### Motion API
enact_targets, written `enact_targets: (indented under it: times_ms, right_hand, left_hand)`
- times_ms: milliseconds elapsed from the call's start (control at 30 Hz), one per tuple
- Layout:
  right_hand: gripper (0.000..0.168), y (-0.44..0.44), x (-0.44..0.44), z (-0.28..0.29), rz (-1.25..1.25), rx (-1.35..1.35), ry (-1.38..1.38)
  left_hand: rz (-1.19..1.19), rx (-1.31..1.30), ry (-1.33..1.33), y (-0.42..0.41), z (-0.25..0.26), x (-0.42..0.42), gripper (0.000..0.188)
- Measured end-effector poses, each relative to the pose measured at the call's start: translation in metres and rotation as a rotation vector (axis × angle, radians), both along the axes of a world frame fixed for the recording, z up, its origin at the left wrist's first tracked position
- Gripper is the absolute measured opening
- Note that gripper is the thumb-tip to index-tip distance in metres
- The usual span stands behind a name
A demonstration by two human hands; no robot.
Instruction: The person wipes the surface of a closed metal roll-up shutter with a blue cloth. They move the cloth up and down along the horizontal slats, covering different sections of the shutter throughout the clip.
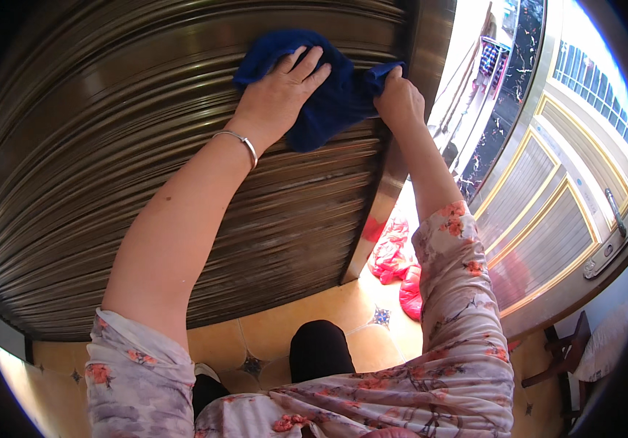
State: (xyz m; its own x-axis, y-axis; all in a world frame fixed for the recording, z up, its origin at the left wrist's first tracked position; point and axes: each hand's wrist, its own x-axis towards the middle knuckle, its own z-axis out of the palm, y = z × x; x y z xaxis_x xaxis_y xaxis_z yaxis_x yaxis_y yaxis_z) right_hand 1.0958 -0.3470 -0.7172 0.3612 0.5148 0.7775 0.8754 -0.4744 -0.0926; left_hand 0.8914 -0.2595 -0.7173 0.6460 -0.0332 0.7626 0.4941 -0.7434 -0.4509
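Note:
A crumpled dark blue cloth (319, 123) lies against a ribbed, bronze-coloured metal door panel (270, 219). With its fingers spread, my left hand (278, 90) holds the cloth's left part to the ribs; a silver bangle circles that wrist. At the panel's right edge, my right hand (401, 98) pinches a bunched corner of the same cloth between thumb and fingers. Between the hands the cloth hangs in loose folds over the ribs. Part of the cloth is hidden under my left palm.
Right of the panel's smooth edge (368, 235) is a bright opening. Red puffy fabric (396, 257) lies on the tiled floor (270, 334) there. A second door (543, 219) with gold trim and a handle stands at right. A wooden chair (568, 350) is at the lower right.

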Motion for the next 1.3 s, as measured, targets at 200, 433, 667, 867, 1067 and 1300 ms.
enact_targets:
  times_ms: [200, 433, 667, 867, 1067, 1300]
  right_hand:
    - [0.045, 0.024, -0.061, -0.027, 0.231, 0.049, -0.301]
    - [0.054, 0.001, -0.031, -0.019, 0.054, 0.019, 0.100]
    - [0.049, 0.021, -0.061, -0.049, 0.235, -0.009, -0.069]
    - [0.045, 0.008, -0.024, -0.025, 0.038, 0.084, 0.273]
    - [0.053, 0.018, -0.036, -0.047, 0.184, -0.012, 0.102]
    - [0.047, 0.007, -0.018, -0.034, 0.041, 0.022, 0.231]
  left_hand:
    - [-0.022, -0.091, 0.006, -0.003, -0.003, -0.006, 0.047]
    - [0.029, -0.042, 0.053, 0.003, -0.028, -0.023, 0.046]
    - [0.077, 0.029, 0.081, 0.011, -0.055, -0.033, 0.056]
    - [0.071, 0.220, 0.071, 0.009, -0.056, -0.040, 0.057]
    - [0.138, 0.229, 0.094, 0.017, -0.062, -0.037, 0.057]
    - [0.142, 0.341, 0.071, 0.013, -0.059, -0.040, 0.057]
